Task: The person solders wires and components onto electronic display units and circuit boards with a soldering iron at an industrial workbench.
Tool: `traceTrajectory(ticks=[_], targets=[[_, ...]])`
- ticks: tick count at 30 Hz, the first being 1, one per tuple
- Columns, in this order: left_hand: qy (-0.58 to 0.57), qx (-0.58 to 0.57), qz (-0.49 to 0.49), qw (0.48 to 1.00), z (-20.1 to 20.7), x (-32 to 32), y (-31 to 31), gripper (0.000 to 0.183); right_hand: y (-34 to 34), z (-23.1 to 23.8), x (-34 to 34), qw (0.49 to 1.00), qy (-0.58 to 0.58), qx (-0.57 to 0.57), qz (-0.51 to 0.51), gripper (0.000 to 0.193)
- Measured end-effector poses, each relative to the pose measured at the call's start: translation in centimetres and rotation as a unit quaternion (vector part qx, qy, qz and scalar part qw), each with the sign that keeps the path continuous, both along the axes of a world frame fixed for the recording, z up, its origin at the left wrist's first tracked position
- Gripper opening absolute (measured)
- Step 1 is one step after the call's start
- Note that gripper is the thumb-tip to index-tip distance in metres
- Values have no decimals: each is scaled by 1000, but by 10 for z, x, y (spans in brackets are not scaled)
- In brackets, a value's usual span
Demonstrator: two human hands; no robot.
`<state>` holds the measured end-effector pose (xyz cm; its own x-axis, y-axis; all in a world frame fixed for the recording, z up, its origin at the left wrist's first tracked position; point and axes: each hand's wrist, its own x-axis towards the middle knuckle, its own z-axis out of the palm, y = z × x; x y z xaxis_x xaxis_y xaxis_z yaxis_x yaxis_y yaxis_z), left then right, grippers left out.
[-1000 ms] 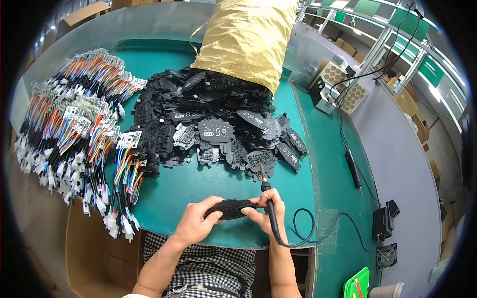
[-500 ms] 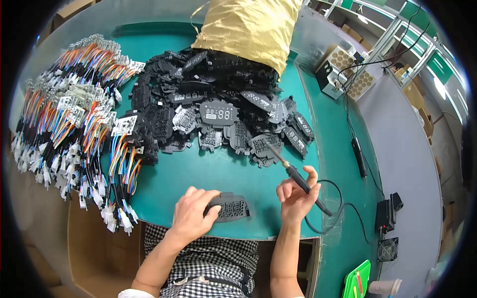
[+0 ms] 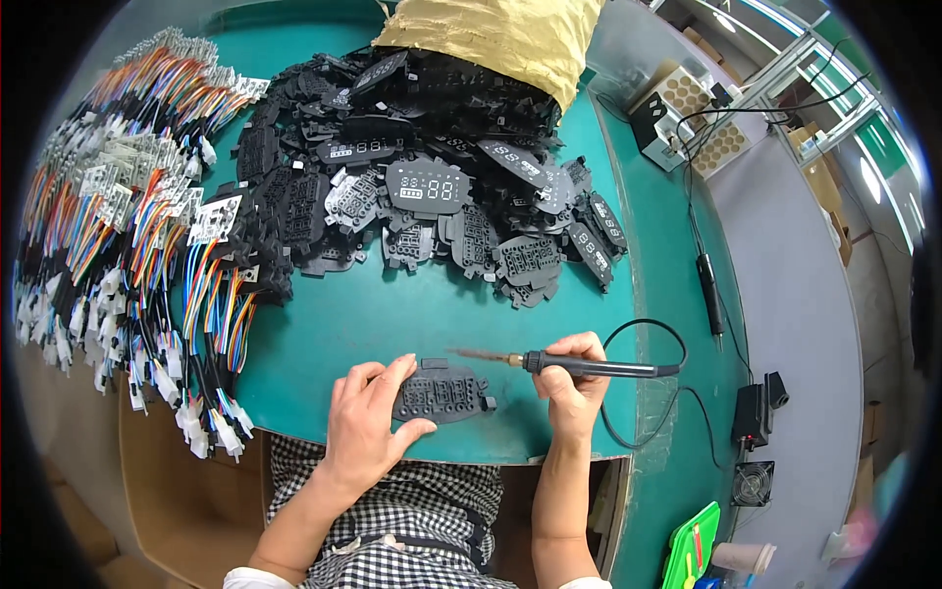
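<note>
A black plastic display housing [image 3: 437, 395] lies on the green bench near its front edge, its slotted back facing up. My left hand [image 3: 363, 417] grips its left end, index finger at the far edge and thumb at the near edge. A small dark strip [image 3: 433, 363] shows by the far edge. My right hand [image 3: 574, 388] holds a soldering iron [image 3: 608, 368] by its black handle, almost level. The iron's thin tip points left and hovers over the housing's far side, apparently not touching it.
Many similar black housings [image 3: 427, 187] are heaped beyond my hands, spilling from a yellow sack [image 3: 491, 39]. Circuit boards with coloured wires [image 3: 128, 216] are piled at left. The iron's cord [image 3: 677, 402] loops at right, near a small fan [image 3: 753, 483] and a green tray [image 3: 690, 550].
The soldering iron has swung from pointing up and away to nearly level, its tip now closer to the housing. My right fingers have closed more around the handle; my left fingers have shifted slightly.
</note>
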<state>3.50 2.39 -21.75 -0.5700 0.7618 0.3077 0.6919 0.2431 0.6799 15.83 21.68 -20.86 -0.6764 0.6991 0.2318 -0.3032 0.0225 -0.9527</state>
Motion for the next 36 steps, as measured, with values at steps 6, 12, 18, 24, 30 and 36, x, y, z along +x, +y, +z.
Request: traceTrajectory(ticks=[6,12,18,24,30,36], targets=[[-23,7,4,1000,-5,-1,1,78,-5,-2,-7,995,-50,81,-40,16],[-26,4,5,1000,-5,-2,-1,81,-12,1,-12,993,-93,75,-1,17],[-17,3,2,1000,-5,-3,-1,84,-13,1,-13,991,-101,83,-9,18],[-17,3,1,1000,-5,-3,-1,84,-12,0,-14,990,-104,98,-5,18],[-17,0,2,1000,-4,-3,-1,84,-13,1,-14,990,-108,93,-7,18],[-19,3,0,1000,-4,-3,-1,84,-13,0,-13,989,-112,95,-8,17]])
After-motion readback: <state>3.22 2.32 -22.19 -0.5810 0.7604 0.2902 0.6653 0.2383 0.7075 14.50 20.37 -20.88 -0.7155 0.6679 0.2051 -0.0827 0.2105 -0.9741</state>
